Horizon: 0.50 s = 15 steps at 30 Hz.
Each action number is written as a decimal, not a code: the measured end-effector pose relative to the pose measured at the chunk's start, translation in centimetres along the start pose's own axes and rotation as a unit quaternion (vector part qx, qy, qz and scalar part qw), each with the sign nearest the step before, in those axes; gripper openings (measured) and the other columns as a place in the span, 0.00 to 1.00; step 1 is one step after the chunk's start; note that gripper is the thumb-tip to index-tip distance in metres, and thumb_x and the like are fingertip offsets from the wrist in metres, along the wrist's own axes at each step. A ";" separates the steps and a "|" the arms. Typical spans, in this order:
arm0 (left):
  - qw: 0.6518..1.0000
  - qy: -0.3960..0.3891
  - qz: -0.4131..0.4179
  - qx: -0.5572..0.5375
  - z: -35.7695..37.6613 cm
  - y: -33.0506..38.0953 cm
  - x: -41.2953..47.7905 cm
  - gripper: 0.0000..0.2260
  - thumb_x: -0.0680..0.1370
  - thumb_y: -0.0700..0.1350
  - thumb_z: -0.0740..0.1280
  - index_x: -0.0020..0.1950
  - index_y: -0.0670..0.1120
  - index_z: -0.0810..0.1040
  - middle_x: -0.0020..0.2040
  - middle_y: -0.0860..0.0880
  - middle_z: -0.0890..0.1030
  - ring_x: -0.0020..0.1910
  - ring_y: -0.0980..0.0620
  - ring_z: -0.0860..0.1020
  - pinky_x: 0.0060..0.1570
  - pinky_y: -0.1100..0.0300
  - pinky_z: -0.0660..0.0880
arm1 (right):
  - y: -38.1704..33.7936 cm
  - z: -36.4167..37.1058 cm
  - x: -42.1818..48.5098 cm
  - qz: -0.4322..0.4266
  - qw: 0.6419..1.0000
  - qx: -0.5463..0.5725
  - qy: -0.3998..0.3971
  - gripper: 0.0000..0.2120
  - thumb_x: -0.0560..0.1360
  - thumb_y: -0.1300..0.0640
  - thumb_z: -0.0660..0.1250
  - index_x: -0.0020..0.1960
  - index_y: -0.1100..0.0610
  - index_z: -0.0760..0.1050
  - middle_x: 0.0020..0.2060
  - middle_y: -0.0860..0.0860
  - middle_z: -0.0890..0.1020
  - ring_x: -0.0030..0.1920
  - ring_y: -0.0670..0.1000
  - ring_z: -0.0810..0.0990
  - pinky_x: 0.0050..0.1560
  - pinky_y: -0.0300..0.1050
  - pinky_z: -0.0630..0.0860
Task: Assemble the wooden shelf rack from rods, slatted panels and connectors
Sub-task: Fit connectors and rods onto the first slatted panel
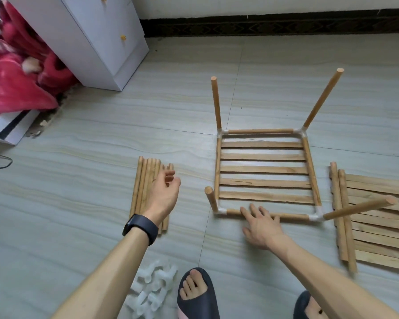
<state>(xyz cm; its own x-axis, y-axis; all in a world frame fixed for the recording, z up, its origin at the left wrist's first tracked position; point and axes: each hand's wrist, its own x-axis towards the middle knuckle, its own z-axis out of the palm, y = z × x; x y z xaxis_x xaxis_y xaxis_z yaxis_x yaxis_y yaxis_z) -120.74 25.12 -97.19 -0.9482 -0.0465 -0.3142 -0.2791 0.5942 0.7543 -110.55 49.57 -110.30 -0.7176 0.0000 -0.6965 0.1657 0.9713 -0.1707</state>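
On the floor under your left hand (162, 194) lies the bundle of rods (141, 187), long axis running away from you. That hand is the nearer one, fingers loosely curled, holding nothing. Your right hand (260, 224) rests spread flat on the near rail (293, 217) of the shelf frame (263, 169). Spare connectors (152, 293) lie close in front of you. No writing is legible.

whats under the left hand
A bundle of loose round wooden rods lying side by side on the grey tiled floor. The left hand and black wristband cover their middle stretches, so whether the hand touches them cannot be told.
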 end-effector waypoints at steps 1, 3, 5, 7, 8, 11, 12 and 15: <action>0.998 -0.008 -0.019 0.057 -0.5 -2.1 -0.4 0.17 0.83 0.49 0.64 0.71 0.48 0.72 0.66 0.49 0.76 0.62 0.51 0.74 0.53 0.65 0.69 | -0.4 0.4 -0.3 -0.003 1.000 0.007 0.006 0.32 0.84 0.44 0.55 0.83 0.47 0.45 0.83 0.50 0.46 0.82 0.60 0.46 0.76 0.70 0.55; 0.984 -0.026 -0.062 0.164 -1.3 -6.1 -1.2 0.20 0.82 0.50 0.64 0.73 0.47 0.70 0.71 0.43 0.72 0.68 0.45 0.71 0.61 0.57 0.69 | -1.4 1.2 -0.6 -0.020 0.999 0.007 0.025 0.34 0.83 0.42 0.55 0.84 0.47 0.44 0.83 0.49 0.44 0.82 0.62 0.44 0.77 0.69 0.53; 0.961 -0.045 -0.104 0.251 -1.7 -9.6 -1.9 0.23 0.81 0.52 0.64 0.74 0.48 0.68 0.73 0.41 0.68 0.72 0.41 0.67 0.69 0.51 0.67 | -2.7 1.8 -0.8 -0.046 0.998 -0.009 0.040 0.36 0.83 0.41 0.56 0.83 0.46 0.41 0.83 0.49 0.43 0.82 0.62 0.42 0.78 0.69 0.51; 0.942 -0.065 -0.127 0.304 -1.7 -12.4 -2.4 0.24 0.80 0.54 0.64 0.75 0.49 0.67 0.76 0.42 0.65 0.75 0.40 0.63 0.72 0.48 0.64 | -3.9 2.4 -0.8 -0.065 0.997 -0.027 0.040 0.37 0.82 0.40 0.55 0.83 0.45 0.38 0.83 0.48 0.41 0.82 0.62 0.40 0.78 0.70 0.49; 0.935 -0.071 -0.133 0.320 -1.5 -13.6 -2.6 0.25 0.80 0.55 0.64 0.75 0.49 0.66 0.77 0.42 0.64 0.76 0.40 0.61 0.73 0.48 0.63 | -4.4 2.7 -0.7 -0.069 0.996 -0.038 0.036 0.38 0.82 0.39 0.54 0.83 0.45 0.36 0.83 0.48 0.40 0.82 0.62 0.39 0.78 0.70 0.48; 0.925 -0.081 -0.149 0.340 -0.7 -16.0 -2.5 0.27 0.79 0.58 0.65 0.76 0.50 0.65 0.79 0.41 0.60 0.77 0.40 0.59 0.74 0.49 0.62 | -4.9 3.2 -0.5 -0.064 0.995 -0.077 0.030 0.40 0.81 0.36 0.53 0.83 0.46 0.35 0.82 0.49 0.37 0.81 0.64 0.37 0.77 0.71 0.49; 0.924 -0.081 -0.155 0.342 -0.4 -16.4 -2.4 0.28 0.79 0.59 0.64 0.76 0.50 0.64 0.79 0.40 0.59 0.77 0.39 0.58 0.74 0.48 0.62 | -4.8 3.2 -0.4 -0.066 0.993 -0.090 0.031 0.40 0.81 0.35 0.53 0.83 0.46 0.36 0.82 0.49 0.36 0.81 0.64 0.37 0.77 0.70 0.50; 0.918 -0.053 -0.161 0.359 0.4 -17.1 -1.9 0.30 0.79 0.64 0.62 0.76 0.49 0.65 0.78 0.40 0.58 0.76 0.38 0.60 0.72 0.47 0.64 | -4.1 3.2 -0.3 -0.078 0.989 -0.115 0.040 0.40 0.80 0.34 0.54 0.83 0.46 0.38 0.82 0.48 0.37 0.82 0.63 0.39 0.78 0.67 0.53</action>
<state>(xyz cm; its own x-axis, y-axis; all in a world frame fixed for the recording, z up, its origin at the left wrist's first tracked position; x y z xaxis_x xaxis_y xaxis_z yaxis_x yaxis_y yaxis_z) -114.10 15.43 -109.71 -0.8034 -0.2560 -0.5376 -0.3337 0.9413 0.0504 -108.81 44.87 -111.64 -0.7750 -0.1440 -0.6154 -0.1033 0.9895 -0.1014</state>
